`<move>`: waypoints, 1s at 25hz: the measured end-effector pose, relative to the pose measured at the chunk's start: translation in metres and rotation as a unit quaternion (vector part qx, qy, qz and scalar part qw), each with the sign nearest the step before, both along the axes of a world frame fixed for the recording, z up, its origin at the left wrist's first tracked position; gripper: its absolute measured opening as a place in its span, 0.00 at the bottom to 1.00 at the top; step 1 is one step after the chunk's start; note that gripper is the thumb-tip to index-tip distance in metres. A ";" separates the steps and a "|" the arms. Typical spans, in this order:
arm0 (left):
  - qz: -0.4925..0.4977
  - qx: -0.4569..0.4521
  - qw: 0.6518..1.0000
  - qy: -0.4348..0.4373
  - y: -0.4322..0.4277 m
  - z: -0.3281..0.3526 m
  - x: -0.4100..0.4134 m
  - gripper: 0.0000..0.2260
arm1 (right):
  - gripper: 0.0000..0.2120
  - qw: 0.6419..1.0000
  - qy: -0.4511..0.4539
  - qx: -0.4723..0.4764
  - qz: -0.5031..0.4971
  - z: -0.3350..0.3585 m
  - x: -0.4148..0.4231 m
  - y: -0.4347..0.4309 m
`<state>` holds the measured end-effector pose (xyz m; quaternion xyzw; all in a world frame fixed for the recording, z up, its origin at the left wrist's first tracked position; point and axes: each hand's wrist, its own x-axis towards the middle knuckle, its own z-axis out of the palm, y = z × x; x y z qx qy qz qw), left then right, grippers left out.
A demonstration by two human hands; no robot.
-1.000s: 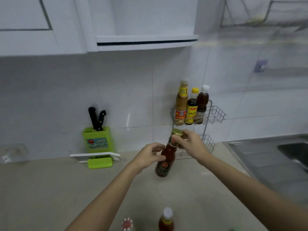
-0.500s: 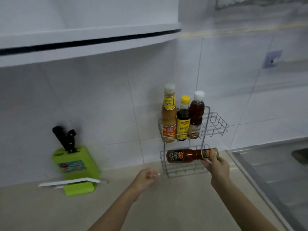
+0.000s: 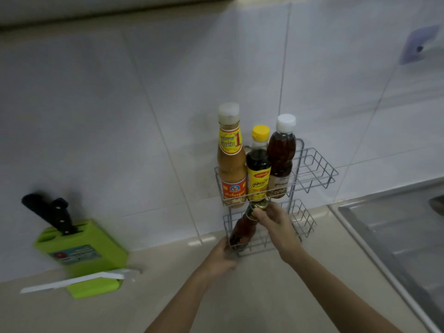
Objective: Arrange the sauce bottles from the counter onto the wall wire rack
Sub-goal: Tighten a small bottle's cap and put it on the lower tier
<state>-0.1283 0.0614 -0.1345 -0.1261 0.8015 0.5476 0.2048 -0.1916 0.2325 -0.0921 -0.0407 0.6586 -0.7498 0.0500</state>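
A two-tier wall wire rack (image 3: pixel 317 169) hangs on the white tiles. Its upper basket holds three upright bottles: a tan sauce bottle (image 3: pixel 231 159), a dark soy bottle with a yellow cap (image 3: pixel 258 169) and a brown sauce bottle with a white cap (image 3: pixel 281 155). A red chili sauce bottle (image 3: pixel 242 230) with a gold cap leans tilted in the left of the lower basket. My right hand (image 3: pixel 274 221) grips its cap end. My left hand (image 3: pixel 219 255) touches the lower basket's front left corner, by the bottle's base.
A green knife block (image 3: pixel 81 248) with black-handled knives stands at the left on the beige counter (image 3: pixel 120 311), with a white strip in front of it. A steel sink (image 3: pixel 396 227) lies at the right. A purple wall hook (image 3: pixel 420 44) sits high on the tiles.
The chili bottle went from lying level in front of the lower basket to leaning inside it, base down. My left hand rose to the basket's corner. The camera moved closer.
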 end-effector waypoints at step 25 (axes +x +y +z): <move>-0.185 -0.182 0.964 -0.064 -0.103 0.048 0.115 0.17 | 0.10 0.971 -0.041 0.183 0.148 0.016 0.081 0.000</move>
